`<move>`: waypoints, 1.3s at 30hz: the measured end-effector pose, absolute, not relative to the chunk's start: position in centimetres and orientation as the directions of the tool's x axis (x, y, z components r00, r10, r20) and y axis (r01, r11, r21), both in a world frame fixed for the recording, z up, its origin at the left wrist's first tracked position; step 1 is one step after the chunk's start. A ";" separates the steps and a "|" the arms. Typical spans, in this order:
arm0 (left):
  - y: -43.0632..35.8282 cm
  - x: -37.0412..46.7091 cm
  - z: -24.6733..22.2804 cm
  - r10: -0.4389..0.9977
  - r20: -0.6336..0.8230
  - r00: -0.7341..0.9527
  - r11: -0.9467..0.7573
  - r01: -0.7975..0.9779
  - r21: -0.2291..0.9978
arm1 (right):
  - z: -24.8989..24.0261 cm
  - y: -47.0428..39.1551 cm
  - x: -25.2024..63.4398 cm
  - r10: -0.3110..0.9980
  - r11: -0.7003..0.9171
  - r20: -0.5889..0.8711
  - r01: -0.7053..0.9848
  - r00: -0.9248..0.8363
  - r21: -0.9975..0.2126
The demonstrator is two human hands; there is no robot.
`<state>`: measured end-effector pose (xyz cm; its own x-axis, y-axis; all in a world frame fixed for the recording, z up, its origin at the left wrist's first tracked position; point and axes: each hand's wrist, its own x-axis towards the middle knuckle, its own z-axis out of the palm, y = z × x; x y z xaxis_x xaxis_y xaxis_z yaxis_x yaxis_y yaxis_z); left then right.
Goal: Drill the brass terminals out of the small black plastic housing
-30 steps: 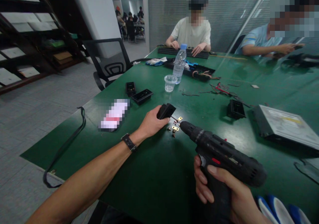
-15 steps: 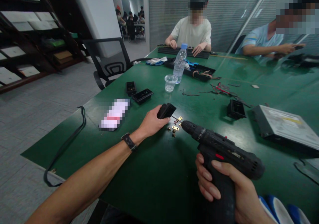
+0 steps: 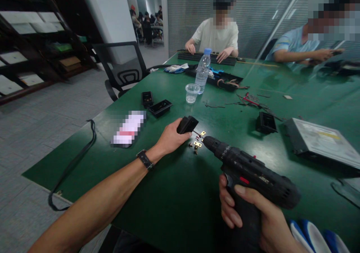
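Observation:
My left hand [image 3: 172, 137] is closed around a small black plastic box [image 3: 187, 125], held tilted just above the table. A black cordless drill [image 3: 250, 170] is gripped by its handle in my right hand [image 3: 253, 208], the index finger near the trigger. Its thin bit points left and reaches the side of the box; whether the tip is in a screw I cannot make out. Below the bit lie small brass plates [image 3: 197, 144] and several little screws [image 3: 195, 150].
Left of centre lie two black boxes [image 3: 160, 108] and a phone [image 3: 128, 129]. Beyond my hands stand a plastic cup [image 3: 192, 93] and a water bottle [image 3: 203, 73]. To the right are another black box [image 3: 266, 122] and a metal drive [image 3: 323, 144]. Two people sit across the table.
The drill has shifted slightly left, toward the box, and its rear end has dipped a little. My left hand and the box stay almost where they were.

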<state>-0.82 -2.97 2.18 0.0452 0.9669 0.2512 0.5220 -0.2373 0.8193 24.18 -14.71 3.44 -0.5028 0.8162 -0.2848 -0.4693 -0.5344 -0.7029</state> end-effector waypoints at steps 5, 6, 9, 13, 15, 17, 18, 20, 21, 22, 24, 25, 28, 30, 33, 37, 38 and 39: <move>-3.0 -0.8 2.2 0.968 0.247 0.041 -0.230 0.530 0.816 | 4.2 -14.3 24.1 0.804 -0.578 -0.312 -0.539 -0.507 -0.613; -3.0 -0.8 2.3 0.969 0.245 0.039 -0.228 0.532 0.815 | 4.2 -14.2 24.1 0.801 -0.583 -0.315 -0.549 -0.508 -0.598; -3.0 -0.8 2.3 0.970 0.241 0.042 -0.226 0.532 0.816 | 4.2 -14.2 24.2 0.803 -0.583 -0.313 -0.559 -0.507 -0.590; -2.9 -0.8 2.2 0.969 0.243 0.042 -0.227 0.539 0.811 | 4.2 -14.4 24.1 0.804 -0.577 -0.310 -0.537 -0.508 -0.615; -2.9 -0.8 2.2 0.967 0.250 0.041 -0.232 0.541 0.808 | 4.2 -14.5 24.0 0.803 -0.577 -0.313 -0.530 -0.507 -0.621; -2.9 -0.8 2.2 0.966 0.254 0.042 -0.235 0.541 0.807 | 4.2 -14.5 24.0 0.805 -0.577 -0.316 -0.537 -0.503 -0.615; -3.0 -0.8 2.2 0.966 0.254 0.043 -0.236 0.541 0.807 | 4.2 -14.4 24.0 0.804 -0.580 -0.319 -0.543 -0.501 -0.608; -3.0 -0.8 2.2 0.967 0.250 0.043 -0.233 0.540 0.809 | 4.2 -14.3 24.1 0.801 -0.587 -0.324 -0.557 -0.503 -0.588; -3.0 -0.8 2.2 0.969 0.245 0.042 -0.228 0.540 0.810 | 4.2 -14.2 24.1 0.799 -0.591 -0.326 -0.563 -0.505 -0.578; -3.0 -0.8 2.2 0.970 0.238 0.039 -0.221 0.539 0.813 | 4.2 -14.2 24.2 0.797 -0.594 -0.326 -0.567 -0.508 -0.571; -3.0 -0.8 2.2 0.973 0.230 0.035 -0.212 0.534 0.818 | 4.1 -14.1 24.3 0.794 -0.598 -0.324 -0.570 -0.513 -0.563; -3.0 -0.8 2.3 0.972 0.230 0.036 -0.214 0.528 0.822 | 4.1 -14.1 24.3 0.794 -0.598 -0.322 -0.569 -0.515 -0.564; -2.9 -0.8 2.3 0.970 0.238 0.047 -0.227 0.520 0.824 | 4.0 -14.3 24.1 0.801 -0.585 -0.307 -0.562 -0.514 -0.585; -2.9 -0.8 2.3 0.971 0.235 0.047 -0.224 0.522 0.823 | 3.9 -14.4 24.0 0.803 -0.578 -0.295 -0.556 -0.517 -0.598; -2.9 -0.8 2.4 0.974 0.220 0.052 -0.214 0.521 0.826 | 3.8 -14.4 23.8 0.796 -0.586 -0.287 -0.561 -0.533 -0.584; -2.9 -0.8 2.5 0.977 0.207 0.056 -0.205 0.532 0.822 | 3.6 -14.2 23.9 0.797 -0.591 -0.283 -0.587 -0.534 -0.553; -2.9 -0.8 2.5 0.977 0.205 0.053 -0.202 0.536 0.820 | 3.6 -14.1 24.0 0.798 -0.590 -0.284 -0.590 -0.532 -0.551; -2.9 -0.8 2.5 0.978 0.204 0.052 -0.200 0.538 0.819 | 3.5 -14.1 24.0 0.798 -0.589 -0.284 -0.591 -0.531 -0.551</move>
